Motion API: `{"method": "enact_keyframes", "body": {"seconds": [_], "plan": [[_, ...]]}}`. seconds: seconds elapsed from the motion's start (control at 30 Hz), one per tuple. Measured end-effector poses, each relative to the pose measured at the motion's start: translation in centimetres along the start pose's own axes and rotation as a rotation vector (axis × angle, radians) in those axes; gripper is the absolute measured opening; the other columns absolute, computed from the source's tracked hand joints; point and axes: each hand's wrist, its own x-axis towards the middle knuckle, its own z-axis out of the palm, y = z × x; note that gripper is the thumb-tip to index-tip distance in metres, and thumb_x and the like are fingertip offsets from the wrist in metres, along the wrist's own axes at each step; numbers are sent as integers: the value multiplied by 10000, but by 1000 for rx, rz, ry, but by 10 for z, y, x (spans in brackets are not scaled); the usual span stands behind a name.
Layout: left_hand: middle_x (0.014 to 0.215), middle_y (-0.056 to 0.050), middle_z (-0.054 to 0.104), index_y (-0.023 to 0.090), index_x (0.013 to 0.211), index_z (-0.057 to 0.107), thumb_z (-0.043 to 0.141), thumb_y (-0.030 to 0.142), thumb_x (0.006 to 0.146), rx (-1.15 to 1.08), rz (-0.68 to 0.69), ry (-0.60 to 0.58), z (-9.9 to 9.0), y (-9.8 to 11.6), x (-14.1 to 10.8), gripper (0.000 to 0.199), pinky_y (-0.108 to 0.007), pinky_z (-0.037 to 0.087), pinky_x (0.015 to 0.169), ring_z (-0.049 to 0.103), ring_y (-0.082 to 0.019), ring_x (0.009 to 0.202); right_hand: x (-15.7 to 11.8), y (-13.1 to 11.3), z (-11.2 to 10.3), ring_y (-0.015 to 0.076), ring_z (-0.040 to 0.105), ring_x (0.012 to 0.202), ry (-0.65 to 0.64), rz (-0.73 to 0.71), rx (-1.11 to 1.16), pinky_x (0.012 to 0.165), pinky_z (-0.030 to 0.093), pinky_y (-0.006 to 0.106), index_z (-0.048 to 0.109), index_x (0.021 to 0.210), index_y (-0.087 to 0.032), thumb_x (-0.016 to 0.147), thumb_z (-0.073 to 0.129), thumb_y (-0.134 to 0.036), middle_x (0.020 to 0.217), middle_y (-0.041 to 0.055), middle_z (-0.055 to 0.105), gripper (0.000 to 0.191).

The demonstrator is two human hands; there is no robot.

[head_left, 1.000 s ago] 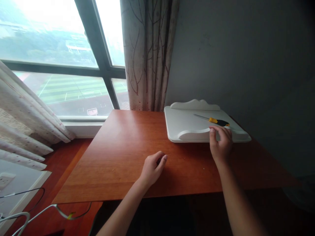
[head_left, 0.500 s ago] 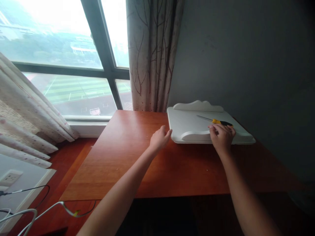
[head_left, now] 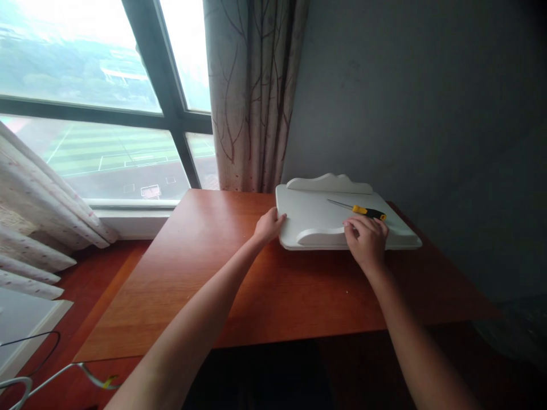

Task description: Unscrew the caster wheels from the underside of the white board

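Observation:
A white board (head_left: 311, 208) with a wavy raised rail along its front and back edges lies on the brown table. My left hand (head_left: 269, 225) grips its left edge, thumb on top and fingers mostly hidden. On the board lies a screwdriver (head_left: 370, 213) with a yellow and black handle, its shaft pointing left. My right hand (head_left: 367, 239) is at the front rail, just in front of the screwdriver handle. Its thumb and forefinger are pinched together; anything between them is too small to make out.
The brown wooden table (head_left: 205, 267) stretches left and toward me. Behind it are a patterned curtain (head_left: 252, 97), a window (head_left: 128, 154) and a grey wall (head_left: 384, 85). White and dark cables (head_left: 47, 378) hang at the lower left. A tiny white speck lies on the tabletop.
My left hand has closed in on the board's left edge and now holds it. The whole scene has shifted left as my head turned. My right hand stays by the front rail.

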Motion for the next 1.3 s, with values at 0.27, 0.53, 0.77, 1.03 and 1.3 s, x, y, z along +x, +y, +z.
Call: {"method": "enact_keyframes", "body": {"seconds": [0.27,0.53,0.77,1.03,1.3], "plan": [[962,-107,722,144,1269,610,572,492,922,-103,26,22,-45,-44,-26,492,-317,534,726,680,-245,861,-8,-52,-28,211,666,924,-163,-141,159,890,385,368,708,934,-197,943,526,-256,994,53,751,192],[945,-125,745,121,1279,618,579,659,823,-214,-22,62,-99,-68,-71,707,-279,507,616,692,-260,825,-24,-110,-49,212,648,1017,-273,-329,317,961,397,406,673,1055,-192,953,513,-202,1101,57,726,190],[901,-103,748,118,1269,618,636,649,788,-265,-102,79,-135,-65,-120,717,-262,530,581,694,-246,786,-27,-136,-66,225,614,1143,-375,-388,506,1030,422,439,649,1165,-193,928,556,-198,1227,74,684,255],[780,-90,736,126,1190,666,719,628,712,-311,-135,155,-155,-64,-144,695,-256,529,517,687,-237,695,19,-105,-71,205,640,1115,-564,-138,713,990,500,365,665,1179,-247,939,560,-277,1219,44,684,263],[850,-113,747,129,1261,627,718,660,704,-304,-141,132,-158,-73,-140,775,-264,555,547,696,-242,730,43,-59,-26,200,661,923,-954,-22,453,799,509,296,699,1121,-224,821,687,-410,1128,55,706,354]]}}
